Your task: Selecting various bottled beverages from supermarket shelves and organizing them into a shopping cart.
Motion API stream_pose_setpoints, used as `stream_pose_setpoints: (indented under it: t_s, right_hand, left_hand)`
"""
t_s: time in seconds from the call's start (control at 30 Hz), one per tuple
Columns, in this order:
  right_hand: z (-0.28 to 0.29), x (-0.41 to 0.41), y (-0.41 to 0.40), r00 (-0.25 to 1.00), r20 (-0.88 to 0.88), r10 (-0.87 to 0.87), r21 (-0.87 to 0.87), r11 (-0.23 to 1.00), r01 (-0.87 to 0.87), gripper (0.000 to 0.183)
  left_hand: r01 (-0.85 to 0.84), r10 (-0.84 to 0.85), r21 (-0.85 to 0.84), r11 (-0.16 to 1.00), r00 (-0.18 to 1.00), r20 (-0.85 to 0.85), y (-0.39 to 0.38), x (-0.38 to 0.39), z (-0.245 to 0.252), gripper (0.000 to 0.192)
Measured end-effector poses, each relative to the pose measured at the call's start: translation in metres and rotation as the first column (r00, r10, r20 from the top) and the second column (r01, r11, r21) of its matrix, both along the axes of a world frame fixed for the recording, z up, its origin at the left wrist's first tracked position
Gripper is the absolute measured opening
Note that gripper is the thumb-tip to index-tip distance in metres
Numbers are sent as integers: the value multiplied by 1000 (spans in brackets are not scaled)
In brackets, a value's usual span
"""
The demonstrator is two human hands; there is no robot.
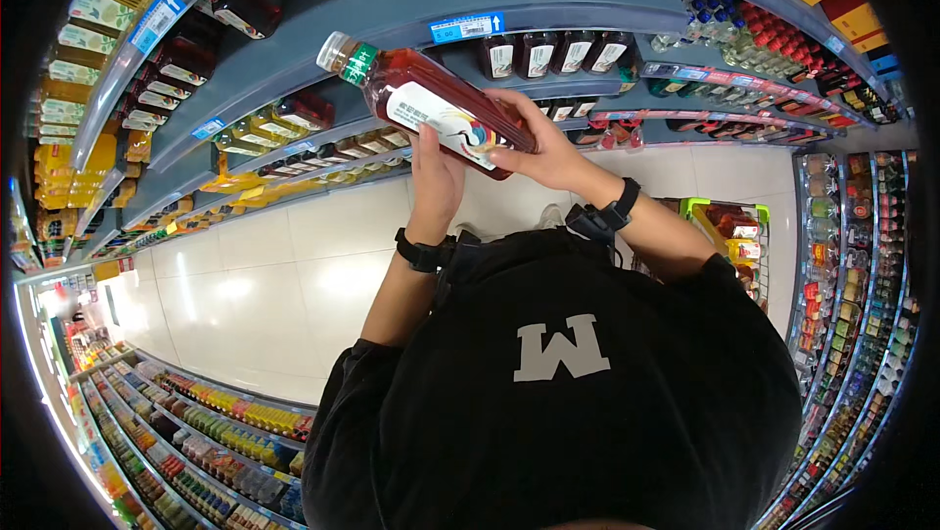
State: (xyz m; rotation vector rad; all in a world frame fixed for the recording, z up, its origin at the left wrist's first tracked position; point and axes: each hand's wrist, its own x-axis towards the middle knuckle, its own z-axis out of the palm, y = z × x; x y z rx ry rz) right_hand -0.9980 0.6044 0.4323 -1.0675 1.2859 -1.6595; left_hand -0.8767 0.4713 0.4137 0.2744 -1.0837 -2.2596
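Observation:
A bottle of dark red drink [452, 107] with a clear cap, a green neck band and a white label is held tilted before the shelves. My right hand [543, 144] grips it around its lower end, with the thumb across the label's edge. My left hand [437, 177] is at the bottle's near side, a digit lying against the label; part of this hand is hidden behind the bottle. The cap end points to the upper left, and the label faces up towards me. Similar dark bottles [540, 56] stand on the shelf just beyond.
Grey shelves [352, 8] with price tags [466, 28] curve around the front. At my right stands a shopping cart [764, 218] with green corners and bottles inside. More stocked shelves [830, 295] line the right, and others [213, 427] run behind at lower left. The floor [294, 258] is pale tile.

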Motion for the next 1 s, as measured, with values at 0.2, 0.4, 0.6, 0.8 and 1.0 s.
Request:
stream_pose_setpoints:
  t_s: [0.2,0.4,0.6,0.8,1.0]
  right_hand:
    - [7,-9,7,986,167,-11,-24,1000,15,58]
    - [5,-7,12,994,111,21,-31,999,-17,51]
    - [4,-9,11,998,16,-57,-10,998,57,41]
    - [8,-3,8,994,33,-104,-4,995,105,39]
    - [9,-8,8,464,872,155,-20,959,-283,63]
  left_hand:
    - [-144,108,-341,929,987,-121,-36,6,35,52]
    - [-139,147,-289,947,989,6,-43,14,49,38]
    - [-191,199,-275,942,980,2,-42,16,52,37]
    - [-195,189,-214,957,981,-47,-38,15,61,33]
    - [-268,205,-425,864,960,-189,-32,13,52,45]
